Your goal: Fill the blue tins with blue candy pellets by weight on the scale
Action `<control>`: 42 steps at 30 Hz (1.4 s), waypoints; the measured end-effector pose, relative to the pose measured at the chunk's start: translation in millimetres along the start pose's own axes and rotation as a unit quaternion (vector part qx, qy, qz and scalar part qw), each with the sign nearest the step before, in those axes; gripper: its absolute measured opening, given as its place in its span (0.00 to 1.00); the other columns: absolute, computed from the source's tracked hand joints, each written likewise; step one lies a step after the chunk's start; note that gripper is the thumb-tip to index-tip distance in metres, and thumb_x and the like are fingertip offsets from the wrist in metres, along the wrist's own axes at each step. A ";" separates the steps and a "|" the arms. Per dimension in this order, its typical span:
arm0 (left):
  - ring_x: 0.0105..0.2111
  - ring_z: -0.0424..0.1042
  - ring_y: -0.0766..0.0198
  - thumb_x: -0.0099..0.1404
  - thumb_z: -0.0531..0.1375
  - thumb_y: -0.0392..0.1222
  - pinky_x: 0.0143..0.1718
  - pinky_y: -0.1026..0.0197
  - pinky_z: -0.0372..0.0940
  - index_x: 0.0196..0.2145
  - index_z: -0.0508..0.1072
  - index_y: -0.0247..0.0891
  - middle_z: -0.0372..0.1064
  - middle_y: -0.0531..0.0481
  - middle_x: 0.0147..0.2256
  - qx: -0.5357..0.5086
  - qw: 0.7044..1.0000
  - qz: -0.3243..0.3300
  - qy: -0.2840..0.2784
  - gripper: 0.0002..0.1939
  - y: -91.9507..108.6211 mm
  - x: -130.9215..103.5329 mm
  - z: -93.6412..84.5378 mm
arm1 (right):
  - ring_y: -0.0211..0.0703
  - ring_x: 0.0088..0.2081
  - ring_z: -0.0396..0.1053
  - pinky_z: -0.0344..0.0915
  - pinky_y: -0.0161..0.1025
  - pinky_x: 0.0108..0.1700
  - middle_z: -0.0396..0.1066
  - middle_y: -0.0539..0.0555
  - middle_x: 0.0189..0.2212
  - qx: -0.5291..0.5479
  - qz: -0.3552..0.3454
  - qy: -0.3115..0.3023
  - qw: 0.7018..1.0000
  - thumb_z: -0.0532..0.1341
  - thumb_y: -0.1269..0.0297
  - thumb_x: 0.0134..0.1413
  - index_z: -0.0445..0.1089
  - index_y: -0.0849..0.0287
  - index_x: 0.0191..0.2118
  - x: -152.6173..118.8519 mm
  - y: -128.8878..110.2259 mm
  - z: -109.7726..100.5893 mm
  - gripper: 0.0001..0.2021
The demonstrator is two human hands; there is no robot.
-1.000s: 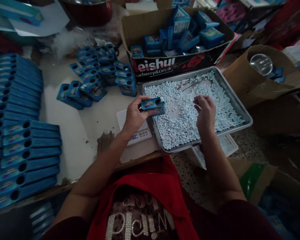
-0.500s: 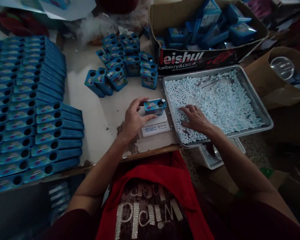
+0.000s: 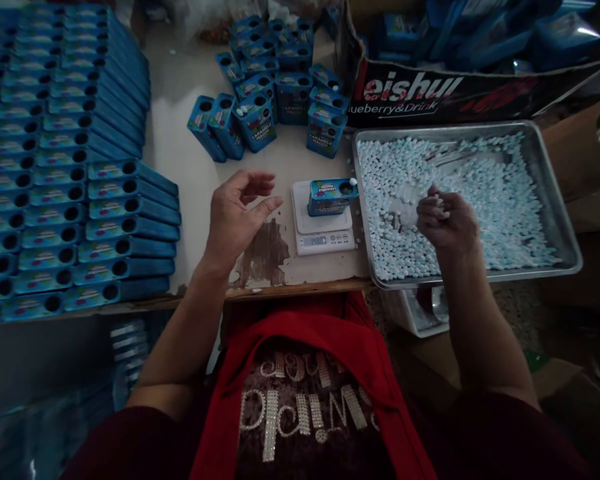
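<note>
A blue candy box [image 3: 330, 198], labelled Caramelo Macizo, stands on the white digital scale [image 3: 325, 241], with one white candy at the corner of its top. To the left of the scale, my left hand [image 3: 240, 210] hovers with fingers apart and holds nothing. My right hand [image 3: 449, 220] is closed over the metal tray [image 3: 573, 230], its fingers curled around a few small candies. Pale blue and white candies [image 3: 510, 227] cover most of the tray, with a scraped patch left of my right hand.
Blue boxes with round holes [image 3: 75, 173] stand in rows along the left. Several more boxes [image 3: 257, 123] cluster behind the scale. A black printed carton [image 3: 460, 97] holding blue packages sits behind the tray. Below the tray is a white bin [image 3: 415, 320].
My left hand has let go of the box on the scale and moved left. My right hand has moved right over the tray and closed on candies. The camera view has shifted.
</note>
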State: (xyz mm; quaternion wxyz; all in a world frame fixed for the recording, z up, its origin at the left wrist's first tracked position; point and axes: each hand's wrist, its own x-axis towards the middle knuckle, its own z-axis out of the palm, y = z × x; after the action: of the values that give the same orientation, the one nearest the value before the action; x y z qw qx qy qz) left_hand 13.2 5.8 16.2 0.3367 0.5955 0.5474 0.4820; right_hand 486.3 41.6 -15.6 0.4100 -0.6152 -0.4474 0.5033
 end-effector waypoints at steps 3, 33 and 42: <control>0.52 0.85 0.51 0.62 0.84 0.44 0.60 0.49 0.82 0.58 0.85 0.44 0.87 0.47 0.50 0.007 0.999 0.007 -0.031 0.28 5.7 5.1 14.6 | 0.41 0.26 0.56 0.57 0.46 0.30 0.68 0.51 0.30 0.001 -0.059 0.053 0.997 0.60 0.38 0.75 0.67 0.47 0.33 11.0 5.7 7.0 0.22; 0.56 0.86 0.46 0.63 0.84 0.34 0.60 0.45 0.80 0.53 0.85 0.44 0.87 0.43 0.55 -0.005 0.979 0.139 -0.149 0.24 43.7 27.7 198.6 | 0.49 0.36 0.70 0.75 0.46 0.38 0.69 0.51 0.34 0.187 -0.224 0.140 0.946 0.72 0.35 0.68 0.78 0.43 0.47 -15.7 -58.5 85.4 0.19; 0.51 0.87 0.50 0.61 0.82 0.29 0.57 0.50 0.83 0.53 0.84 0.43 0.87 0.47 0.51 -0.084 0.988 0.069 -0.111 0.25 30.5 39.5 184.1 | 0.50 0.30 0.58 0.68 0.49 0.34 0.57 0.48 0.28 0.203 -0.190 0.109 0.954 0.71 0.34 0.61 0.70 0.43 0.40 2.0 -54.7 36.1 0.21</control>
State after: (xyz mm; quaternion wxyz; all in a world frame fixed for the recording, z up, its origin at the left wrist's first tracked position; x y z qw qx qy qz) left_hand 194.2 62.4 -4.2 0.4100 0.6513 0.4221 0.4790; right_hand 443.4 59.9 30.4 0.6604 -0.4736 -0.3968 0.4268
